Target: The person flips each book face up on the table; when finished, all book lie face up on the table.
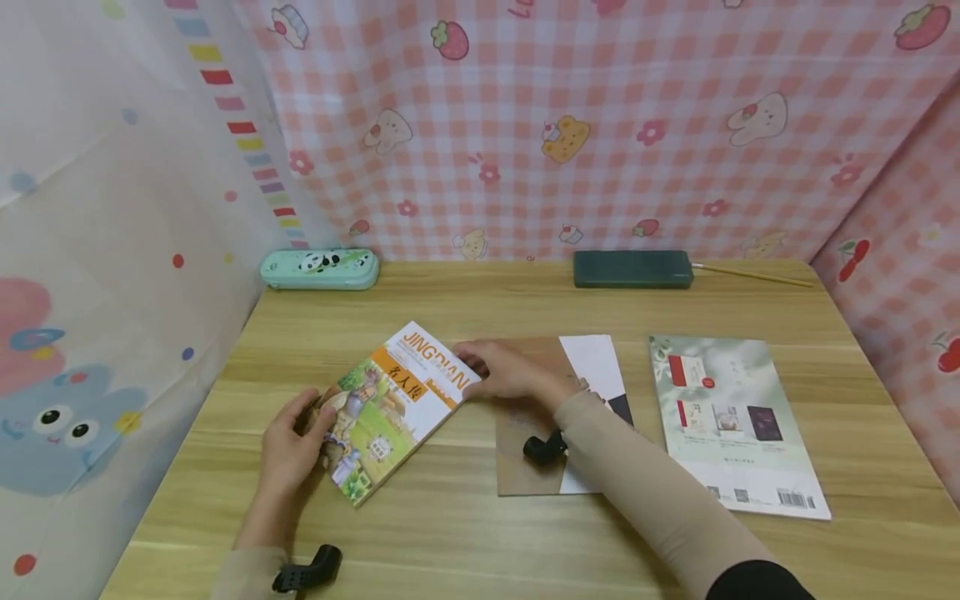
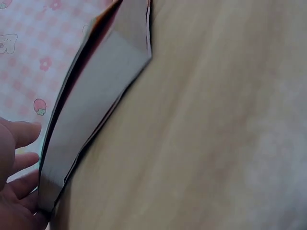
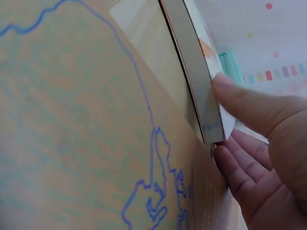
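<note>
A paperback book (image 1: 405,412) with an orange-and-white cover and a painted scene lies slanted between my two hands. My right hand (image 1: 513,372) pinches its upper right corner; in the right wrist view the thumb (image 3: 244,103) presses the cover and the fingers reach under the edge. My left hand (image 1: 292,442) holds the left edge, its thumb at the cover's side. Page edges of the book (image 2: 91,103) fan slightly in the left wrist view. Under my right forearm lies a brown-and-white booklet (image 1: 528,467), partly hidden by the sleeve.
A pale green magazine (image 1: 738,425) lies at the right of the wooden table (image 1: 420,550). Along the back edge are a mint panda pencil case (image 1: 320,270), a dark green case (image 1: 632,270) and a thin stick (image 1: 753,276). Patterned cloth (image 1: 517,100) hangs behind.
</note>
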`<state>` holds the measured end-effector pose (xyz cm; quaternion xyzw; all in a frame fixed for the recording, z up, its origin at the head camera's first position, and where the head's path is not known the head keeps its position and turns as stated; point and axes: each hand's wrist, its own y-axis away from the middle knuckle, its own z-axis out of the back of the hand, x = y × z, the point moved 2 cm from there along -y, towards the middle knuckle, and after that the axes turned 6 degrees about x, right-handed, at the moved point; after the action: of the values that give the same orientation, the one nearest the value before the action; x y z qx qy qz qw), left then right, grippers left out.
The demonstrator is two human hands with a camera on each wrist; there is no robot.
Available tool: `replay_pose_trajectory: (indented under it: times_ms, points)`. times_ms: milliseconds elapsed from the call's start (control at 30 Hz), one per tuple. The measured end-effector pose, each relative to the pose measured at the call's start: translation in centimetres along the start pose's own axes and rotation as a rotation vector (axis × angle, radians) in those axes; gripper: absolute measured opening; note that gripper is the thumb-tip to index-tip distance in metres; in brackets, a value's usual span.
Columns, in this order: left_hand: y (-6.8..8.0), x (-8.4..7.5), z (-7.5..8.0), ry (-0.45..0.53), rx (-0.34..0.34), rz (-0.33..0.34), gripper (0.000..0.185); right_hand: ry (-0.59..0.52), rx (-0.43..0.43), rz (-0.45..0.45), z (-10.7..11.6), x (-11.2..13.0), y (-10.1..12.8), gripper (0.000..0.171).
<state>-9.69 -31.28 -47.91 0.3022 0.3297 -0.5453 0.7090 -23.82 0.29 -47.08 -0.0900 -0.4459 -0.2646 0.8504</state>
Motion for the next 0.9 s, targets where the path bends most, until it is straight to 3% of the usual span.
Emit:
replay_pose_trajectory:
  times_ms: [267, 533, 900]
  points:
    - [0.6, 0.0, 0.1, -0.058, 0.092, -0.02, 0.059, 0.04, -0.028, -0.026, 0.1, 0.2, 0.0, 0.05]
    - [1.9, -0.4, 0.2, -0.085, 0.134, -0.03, 0.061, 0.137, -0.111, 0.003, 0.5, 0.1, 0.0, 0.02]
    - [3.8, -0.9, 0.0, -0.047, 0.157, 0.01, 0.067, 0.192, -0.264, -0.133, 0.7, 0.2, -0.4, 0.042]
